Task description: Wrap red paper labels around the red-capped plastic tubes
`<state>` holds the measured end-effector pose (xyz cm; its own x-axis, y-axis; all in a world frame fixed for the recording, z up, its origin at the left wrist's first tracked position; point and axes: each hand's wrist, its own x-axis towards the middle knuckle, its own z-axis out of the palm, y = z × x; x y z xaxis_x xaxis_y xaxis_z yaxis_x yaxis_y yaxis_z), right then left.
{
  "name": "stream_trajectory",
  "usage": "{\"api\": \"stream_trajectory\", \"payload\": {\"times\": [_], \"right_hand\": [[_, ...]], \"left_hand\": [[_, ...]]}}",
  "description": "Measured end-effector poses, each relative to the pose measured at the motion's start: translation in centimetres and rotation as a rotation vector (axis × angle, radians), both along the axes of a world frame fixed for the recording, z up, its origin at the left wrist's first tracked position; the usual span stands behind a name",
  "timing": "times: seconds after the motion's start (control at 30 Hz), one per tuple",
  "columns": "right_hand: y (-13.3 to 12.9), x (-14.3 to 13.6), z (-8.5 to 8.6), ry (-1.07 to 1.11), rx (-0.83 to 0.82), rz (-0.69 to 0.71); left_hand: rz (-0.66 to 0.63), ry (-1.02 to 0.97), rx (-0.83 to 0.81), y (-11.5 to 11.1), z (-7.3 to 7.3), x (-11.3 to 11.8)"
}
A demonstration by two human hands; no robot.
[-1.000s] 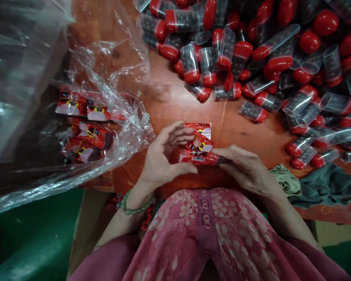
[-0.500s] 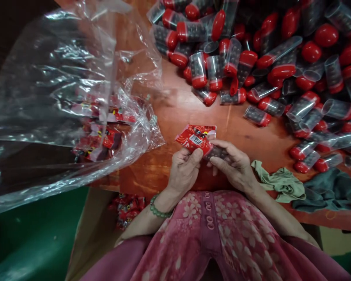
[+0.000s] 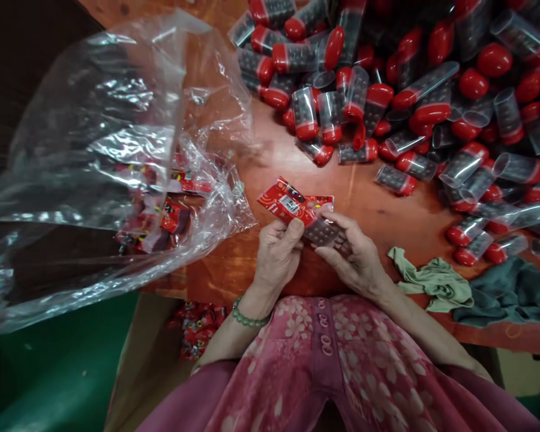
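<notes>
My left hand [image 3: 279, 249] pinches a red printed packet [image 3: 288, 201] with a white barcode label between thumb and fingers, near the table's front edge. From the packet's lower right extends a dark, dotted piece [image 3: 324, 233]. Around this dark end curl the fingers of my right hand [image 3: 353, 252], its thumb just below it. Behind the piece a second red printed flap shows by the right fingertips. Whether the dark piece lies inside the packet or a clear sleeve, I cannot tell.
Many clear tubes with red ends [image 3: 393, 180] cover the table [image 3: 270, 162] at the back right. A clear plastic bag [image 3: 207, 210] with red packets lies left. Green [image 3: 436, 282] and dark cloths [image 3: 513, 291] lie right. An open box [image 3: 148, 360] below holds red packets.
The red packet has shifted left and a little away from me, tilting more. My right hand has moved slightly left, and more of the dark dotted piece shows.
</notes>
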<state>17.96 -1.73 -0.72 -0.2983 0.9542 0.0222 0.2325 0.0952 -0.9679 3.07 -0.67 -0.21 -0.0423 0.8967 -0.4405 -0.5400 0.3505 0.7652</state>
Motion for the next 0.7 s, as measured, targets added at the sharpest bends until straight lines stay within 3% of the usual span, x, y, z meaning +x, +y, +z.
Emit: {"api": "stream_trajectory", "payload": {"times": [0.13, 0.27, 0.4, 0.6, 0.7], "right_hand": [[-0.8, -0.2, -0.8, 0.08, -0.139, -0.067], [-1.1, -0.5, -1.2, 0.011, -0.042, -0.176], [-0.7, -0.4, -1.2, 0.095, -0.065, -0.155], [-0.2, -0.4, 0.0, -0.104, 0.209, -0.192], [-0.2, -0.3, 0.5, -0.024, 0.126, -0.176]], "left_hand": [[-0.004, 0.001, 0.025, 0.1, 0.1, 0.4], [-0.002, 0.015, 0.049, 0.2, 0.1, 0.8], [-0.088, -0.011, 0.126, 0.4, 0.3, 0.3], [-0.056, -0.019, 0.154, 0.9, 0.6, 0.1], [-0.083, -0.037, 0.111, 0.9, 0.4, 0.1]]}}
